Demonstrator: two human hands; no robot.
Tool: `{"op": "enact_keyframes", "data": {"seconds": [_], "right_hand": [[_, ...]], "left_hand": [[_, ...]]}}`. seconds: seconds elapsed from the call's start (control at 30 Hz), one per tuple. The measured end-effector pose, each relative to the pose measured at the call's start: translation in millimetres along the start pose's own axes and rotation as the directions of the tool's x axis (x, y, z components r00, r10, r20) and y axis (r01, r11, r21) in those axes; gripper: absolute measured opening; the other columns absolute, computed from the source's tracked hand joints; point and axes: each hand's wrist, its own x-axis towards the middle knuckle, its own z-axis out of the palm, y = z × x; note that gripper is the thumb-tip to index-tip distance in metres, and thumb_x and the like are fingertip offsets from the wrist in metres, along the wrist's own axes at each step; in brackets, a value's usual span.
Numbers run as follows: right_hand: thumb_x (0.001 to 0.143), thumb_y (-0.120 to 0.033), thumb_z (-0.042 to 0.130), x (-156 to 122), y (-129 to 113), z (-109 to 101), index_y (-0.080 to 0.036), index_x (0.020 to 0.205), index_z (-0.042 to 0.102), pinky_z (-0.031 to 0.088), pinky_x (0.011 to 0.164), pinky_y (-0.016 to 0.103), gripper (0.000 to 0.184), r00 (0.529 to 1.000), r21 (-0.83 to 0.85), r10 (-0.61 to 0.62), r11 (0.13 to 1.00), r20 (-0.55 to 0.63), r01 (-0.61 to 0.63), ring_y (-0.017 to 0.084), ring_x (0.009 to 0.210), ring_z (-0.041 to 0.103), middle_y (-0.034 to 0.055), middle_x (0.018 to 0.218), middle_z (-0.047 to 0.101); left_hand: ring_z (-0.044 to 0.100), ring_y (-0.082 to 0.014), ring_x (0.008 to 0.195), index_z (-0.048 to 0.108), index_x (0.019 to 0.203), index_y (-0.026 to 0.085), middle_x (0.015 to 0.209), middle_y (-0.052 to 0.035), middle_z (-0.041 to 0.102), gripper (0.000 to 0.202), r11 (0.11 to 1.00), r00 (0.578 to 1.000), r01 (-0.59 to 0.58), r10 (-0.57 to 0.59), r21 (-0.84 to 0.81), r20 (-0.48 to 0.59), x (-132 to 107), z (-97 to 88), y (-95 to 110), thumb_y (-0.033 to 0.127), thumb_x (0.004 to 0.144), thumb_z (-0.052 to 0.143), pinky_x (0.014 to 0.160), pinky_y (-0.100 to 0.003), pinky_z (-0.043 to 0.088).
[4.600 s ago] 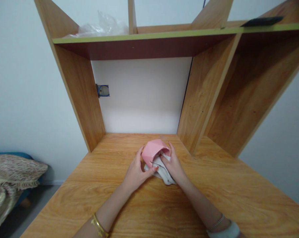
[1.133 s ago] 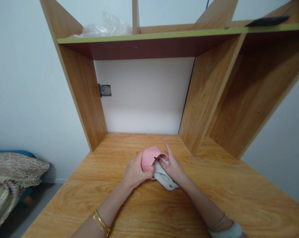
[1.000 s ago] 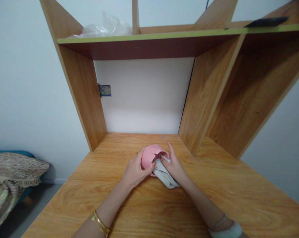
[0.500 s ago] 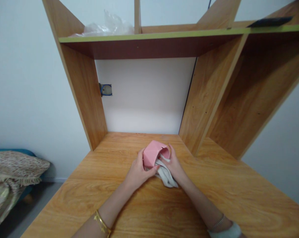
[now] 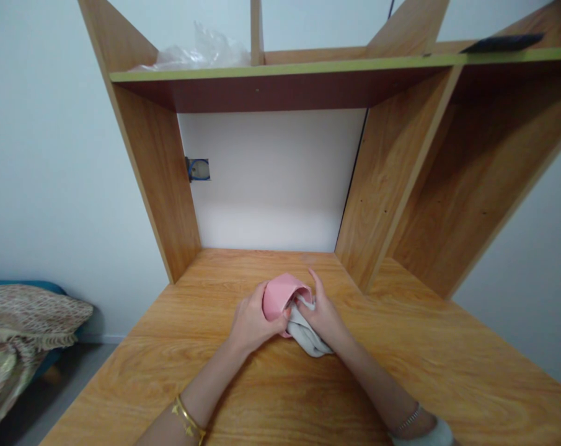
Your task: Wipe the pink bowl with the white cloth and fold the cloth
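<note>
A pink faceted cup-like container (image 5: pixel 280 293) lies tilted above the wooden desk (image 5: pixel 280 396), its opening turned toward the right. My left hand (image 5: pixel 253 321) wraps round its left side, with the thumb at the rim. At the opening, my right hand (image 5: pixel 324 314) pinches a pale grey-white cloth (image 5: pixel 309 339). Part of that cloth is inside the container and the rest hangs down to the desk. The fingertips of my right hand are partly hidden inside the opening, while one finger sticks up beside the rim.
Wooden side panels (image 5: pixel 150 179) and a green-edged shelf (image 5: pixel 261 72) frame the desk's back. Clear plastic wrapping (image 5: pixel 199 51) and a dark flat object (image 5: pixel 503 43) lie on the shelf. A wall socket box (image 5: pixel 199 169) shows at left. A patterned blanket (image 5: pixel 24 316) covers furniture at far left.
The pink container has moved slightly left and toward me, and has turned a little. My right hand's raised finger has come away from the rim.
</note>
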Motion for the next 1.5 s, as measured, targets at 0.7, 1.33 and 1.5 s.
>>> {"op": "enact_keyframes", "data": {"seconds": [0.7, 1.33, 1.5], "right_hand": [[0.070, -0.028, 0.055, 7, 11, 7, -0.019, 0.131, 0.018, 0.048, 0.071, 0.034, 0.072, 0.996, 0.233, 0.065, 0.971, -0.057, -0.050, 0.018, 0.075, 0.059, 0.0063, 0.096, 0.059], [0.068, -0.025, 0.055, 5, 5, -7, -0.018, 0.131, 0.021, 0.045, 0.064, 0.029, 0.073, 0.998, -0.010, 0.031, 0.999, 0.048, -0.030, 0.017, 0.065, 0.057, -0.0034, 0.067, 0.056], [0.072, -0.024, 0.049, 6, 10, -4, -0.019, 0.131, 0.021, 0.047, 0.065, 0.031, 0.065, 0.999, 0.101, 0.039, 0.994, 0.037, -0.042, 0.017, 0.070, 0.059, 0.0011, 0.081, 0.061]], "left_hand": [[0.056, -0.0195, 0.084, 0.035, 0.115, 0.015, 0.098, -0.0071, 0.058, 0.057, 0.965, 0.998, 0.041, -0.029, -0.259, 0.052, -1, 8.0, 5, 0.041, 0.071, 0.060, 0.071, -0.029, 0.043], [0.058, -0.0220, 0.080, 0.047, 0.105, 0.018, 0.089, -0.0043, 0.061, 0.049, 0.997, 0.999, 0.003, 0.001, -0.074, 0.045, -3, 0.7, 7, 0.043, 0.066, 0.060, 0.071, -0.030, 0.044], [0.055, -0.0221, 0.090, 0.041, 0.116, 0.018, 0.103, -0.0068, 0.058, 0.053, 0.983, 0.998, 0.009, 0.004, -0.184, 0.069, -1, 1.4, 3, 0.043, 0.072, 0.056, 0.077, -0.031, 0.043]]}}
